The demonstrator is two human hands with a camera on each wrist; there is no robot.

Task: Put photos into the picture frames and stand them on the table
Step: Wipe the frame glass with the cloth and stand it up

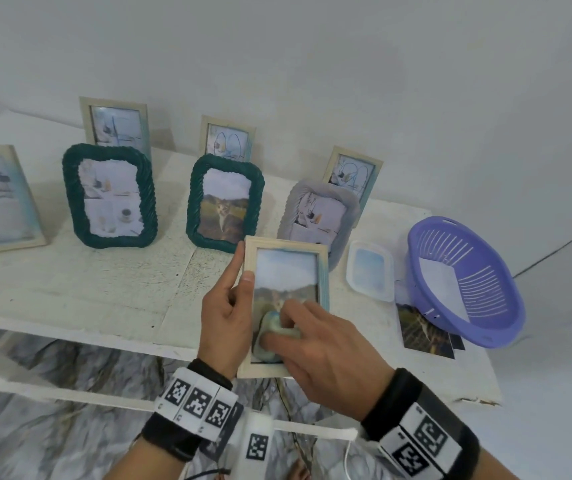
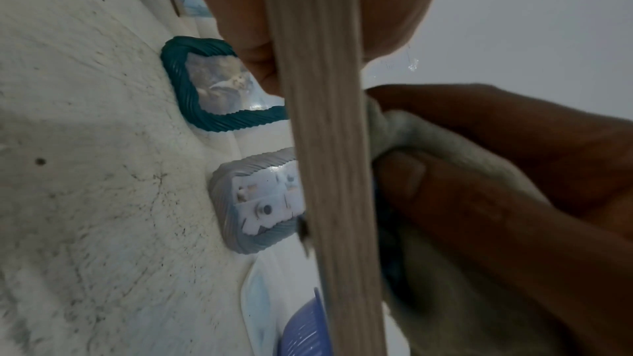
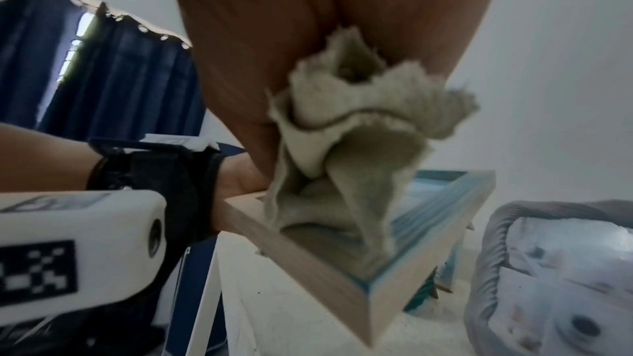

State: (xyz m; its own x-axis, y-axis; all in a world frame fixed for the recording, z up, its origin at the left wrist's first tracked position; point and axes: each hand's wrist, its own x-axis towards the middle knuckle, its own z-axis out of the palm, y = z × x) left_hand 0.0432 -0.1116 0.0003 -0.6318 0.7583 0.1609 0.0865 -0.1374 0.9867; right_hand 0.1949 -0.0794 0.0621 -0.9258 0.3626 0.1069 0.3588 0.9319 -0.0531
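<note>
Head view: left hand (image 1: pixel 226 318) grips the pale wooden frame (image 1: pixel 286 247) by its left edge, thumb on the front, fingers wrapped behind, held over the table (image 1: pixel 111 282) edge at about 6 o'clock. Right hand (image 1: pixel 326 355) pinches a crumpled cloth (image 1: pixel 274 332) against the glass. Purple basket (image 1: pixel 464 282) sits at 3 o'clock, loose photos (image 1: pixel 423 332) just beside it.

Left wrist view: frame edge-on, teal frame (image 2: pixel 192 96) and grey frame (image 2: pixel 240 199) standing behind.

Right wrist view: cloth bunched between curled fingers, touching the frame's lower corner.
</note>
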